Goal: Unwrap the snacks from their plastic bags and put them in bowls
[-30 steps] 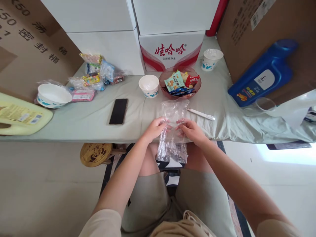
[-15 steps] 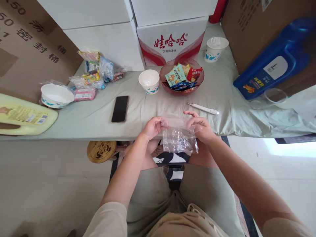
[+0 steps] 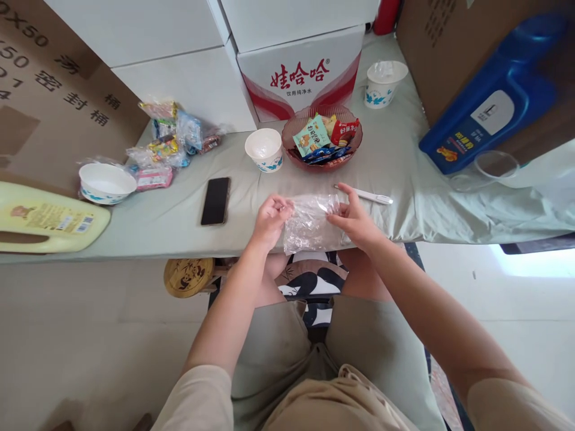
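Note:
A clear plastic bag (image 3: pixel 312 224) stretches between my two hands over the table's front edge, crinkled and see-through. My left hand (image 3: pixel 271 220) pinches its upper left corner between thumb and fingers. At the bag's right edge, my right hand (image 3: pixel 357 218) grips it between the thumb and curled fingers, with the index finger raised off it. Just behind my right hand lies a white utility knife (image 3: pixel 371 196). Beyond the bag stand a paper cup (image 3: pixel 264 149) with blue leaves and a pink glass bowl (image 3: pixel 294 157) of wrapped snacks.
To the left are a black phone (image 3: pixel 215 202), bagged snacks (image 3: pixel 164 146), a paper bowl (image 3: pixel 108 181) and a yellow jug (image 3: pixel 58 218). On the right stand another paper cup (image 3: pixel 384 87), a blue bottle (image 3: pixel 489 105) and a clear plastic cup (image 3: pixel 494 167). Boxes (image 3: pixel 303 78) line the back.
Both hands have moved the plastic bag up and away from me, over the table edge. My right index finger has straightened upward. The camera view has shifted slightly.

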Action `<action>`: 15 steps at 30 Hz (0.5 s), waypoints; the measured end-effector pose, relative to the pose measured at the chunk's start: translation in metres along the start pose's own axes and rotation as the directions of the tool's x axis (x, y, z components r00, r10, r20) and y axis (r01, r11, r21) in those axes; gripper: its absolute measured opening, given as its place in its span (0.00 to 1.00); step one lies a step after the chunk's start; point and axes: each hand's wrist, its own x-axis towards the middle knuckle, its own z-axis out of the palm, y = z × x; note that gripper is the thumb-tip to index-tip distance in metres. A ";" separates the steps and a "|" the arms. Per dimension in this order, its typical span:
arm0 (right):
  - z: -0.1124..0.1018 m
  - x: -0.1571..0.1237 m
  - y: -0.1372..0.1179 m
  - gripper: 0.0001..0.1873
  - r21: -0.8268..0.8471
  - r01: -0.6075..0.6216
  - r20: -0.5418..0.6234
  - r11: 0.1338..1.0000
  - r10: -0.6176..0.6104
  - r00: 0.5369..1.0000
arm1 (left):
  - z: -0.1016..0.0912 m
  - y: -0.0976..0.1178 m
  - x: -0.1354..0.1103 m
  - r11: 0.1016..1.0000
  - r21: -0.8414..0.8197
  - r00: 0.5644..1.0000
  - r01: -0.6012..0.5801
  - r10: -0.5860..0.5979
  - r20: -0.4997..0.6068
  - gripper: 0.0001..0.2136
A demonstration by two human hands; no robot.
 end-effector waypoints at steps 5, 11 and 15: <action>0.005 0.000 0.001 0.42 0.203 0.023 -0.068 0.979 -0.010 0.998 | 0.012 -0.005 -0.008 0.924 -0.208 0.940 0.322 -0.286 0.184 0.28; 0.016 -0.010 0.001 0.17 0.334 -0.132 0.101 0.933 0.104 0.989 | 0.017 -0.005 -0.012 0.943 -0.075 0.935 0.326 -0.309 0.171 0.19; 0.015 -0.009 -0.002 0.15 0.176 -0.161 0.100 0.971 0.145 0.984 | 0.008 0.000 -0.011 0.936 -0.015 0.922 0.351 -0.342 0.180 0.18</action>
